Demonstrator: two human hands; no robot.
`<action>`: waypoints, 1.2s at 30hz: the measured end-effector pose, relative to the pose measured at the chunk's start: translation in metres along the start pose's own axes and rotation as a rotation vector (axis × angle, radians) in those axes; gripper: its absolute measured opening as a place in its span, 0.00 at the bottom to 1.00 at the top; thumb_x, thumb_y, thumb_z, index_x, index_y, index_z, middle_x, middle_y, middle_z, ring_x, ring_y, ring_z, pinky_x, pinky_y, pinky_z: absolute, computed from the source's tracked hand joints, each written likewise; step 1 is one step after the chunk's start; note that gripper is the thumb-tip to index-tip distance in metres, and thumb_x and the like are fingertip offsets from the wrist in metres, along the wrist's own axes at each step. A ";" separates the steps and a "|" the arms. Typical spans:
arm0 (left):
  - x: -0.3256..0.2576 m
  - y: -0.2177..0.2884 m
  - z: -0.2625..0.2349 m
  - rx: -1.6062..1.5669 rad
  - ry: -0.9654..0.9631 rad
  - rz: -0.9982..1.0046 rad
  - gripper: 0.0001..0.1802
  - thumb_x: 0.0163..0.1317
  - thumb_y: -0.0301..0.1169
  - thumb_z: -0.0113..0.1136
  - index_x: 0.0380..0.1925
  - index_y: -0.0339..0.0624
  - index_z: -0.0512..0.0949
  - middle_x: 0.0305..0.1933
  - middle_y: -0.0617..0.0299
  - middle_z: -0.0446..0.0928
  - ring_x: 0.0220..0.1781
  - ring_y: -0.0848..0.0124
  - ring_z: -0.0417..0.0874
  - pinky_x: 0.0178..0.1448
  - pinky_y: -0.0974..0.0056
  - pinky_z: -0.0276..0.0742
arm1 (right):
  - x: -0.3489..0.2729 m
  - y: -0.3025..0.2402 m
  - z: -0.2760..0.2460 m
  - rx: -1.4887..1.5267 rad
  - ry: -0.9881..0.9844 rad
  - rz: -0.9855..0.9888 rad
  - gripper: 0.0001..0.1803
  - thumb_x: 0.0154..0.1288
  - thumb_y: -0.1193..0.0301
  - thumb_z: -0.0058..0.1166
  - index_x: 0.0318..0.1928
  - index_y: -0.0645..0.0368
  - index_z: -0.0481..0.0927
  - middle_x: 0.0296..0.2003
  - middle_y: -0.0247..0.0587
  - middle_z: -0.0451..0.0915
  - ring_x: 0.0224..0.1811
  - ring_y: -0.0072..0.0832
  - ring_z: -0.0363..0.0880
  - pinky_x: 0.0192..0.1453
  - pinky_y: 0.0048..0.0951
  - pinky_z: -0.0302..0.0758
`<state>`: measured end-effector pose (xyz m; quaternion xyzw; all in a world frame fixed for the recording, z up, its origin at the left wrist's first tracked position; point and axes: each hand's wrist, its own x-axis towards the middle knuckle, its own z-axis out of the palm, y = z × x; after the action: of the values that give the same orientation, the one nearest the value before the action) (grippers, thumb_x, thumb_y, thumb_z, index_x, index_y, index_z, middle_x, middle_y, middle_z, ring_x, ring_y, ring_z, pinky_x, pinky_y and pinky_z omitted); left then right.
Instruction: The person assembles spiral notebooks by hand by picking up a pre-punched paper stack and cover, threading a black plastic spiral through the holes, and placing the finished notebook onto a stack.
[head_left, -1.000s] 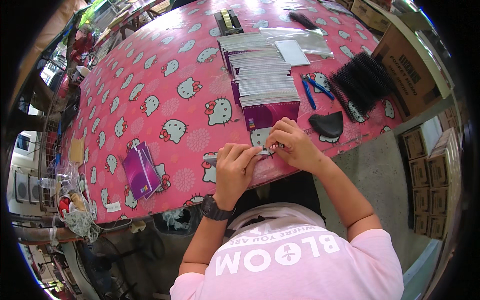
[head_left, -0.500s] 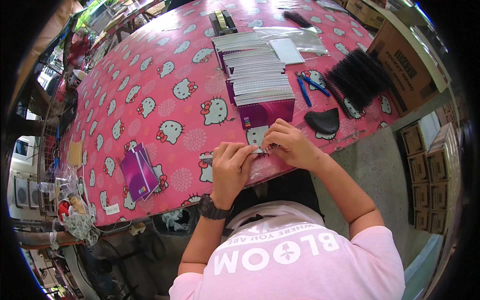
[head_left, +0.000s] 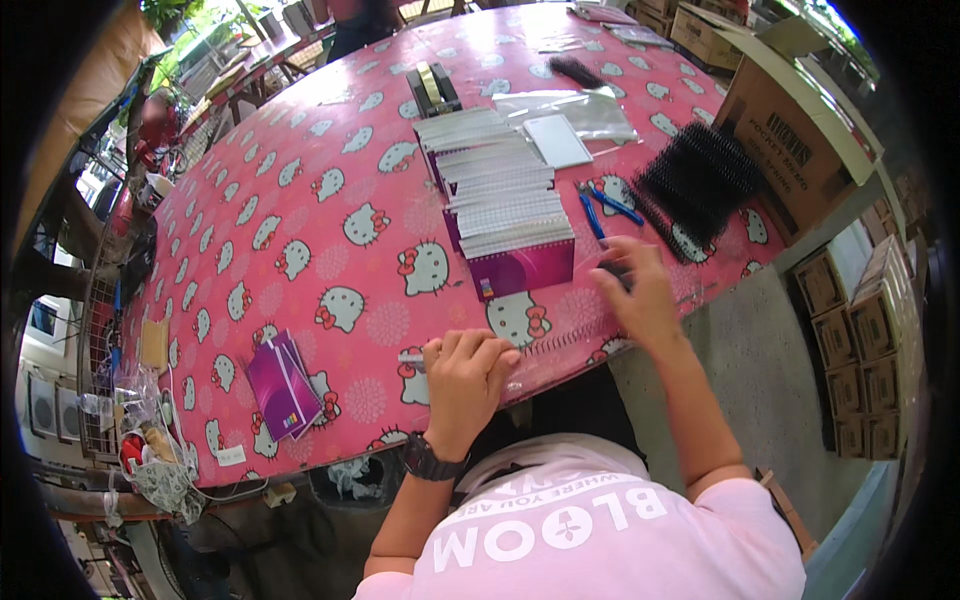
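Note:
My left hand (head_left: 465,368) is curled at the table's near edge, gripping the left end of a thin metal wire spiral (head_left: 565,340) that lies along the edge to the right. My right hand (head_left: 640,290) is blurred, stretched out to the right with fingers apart over a small black object (head_left: 612,270); I cannot tell if it touches it. Just beyond both hands lies a long row of spiral notebooks (head_left: 500,190), the nearest with a purple cover (head_left: 522,268).
The table wears a pink cartoon-cat cloth (head_left: 300,220). Blue-handled pliers (head_left: 605,205) and a heap of black binding combs (head_left: 700,180) lie right. A cardboard box (head_left: 790,120) stands at the right edge. Purple booklets (head_left: 283,385) lie left; clear sleeves (head_left: 585,108) lie further back.
My right hand has left the spiral in front of me and swung out to the right toward the black object. My left hand stays on the spiral at the table edge.

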<state>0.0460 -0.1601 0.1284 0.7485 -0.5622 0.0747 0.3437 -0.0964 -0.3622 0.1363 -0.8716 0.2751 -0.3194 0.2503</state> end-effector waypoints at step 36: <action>-0.018 -0.031 -0.013 -0.112 0.041 -0.116 0.33 0.37 0.34 0.75 0.49 0.51 0.74 0.27 0.75 0.79 0.38 0.72 0.78 0.67 0.49 0.47 | 0.023 -0.024 0.044 0.552 -0.909 -0.078 0.28 0.52 0.49 0.63 0.41 0.61 0.82 0.37 0.40 0.80 0.44 0.29 0.75 0.50 0.30 0.70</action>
<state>0.0709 -0.1339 0.1155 0.7577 -0.5140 0.0384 0.4003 -0.0434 -0.3474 0.1311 -0.8334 0.0122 0.0207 0.5522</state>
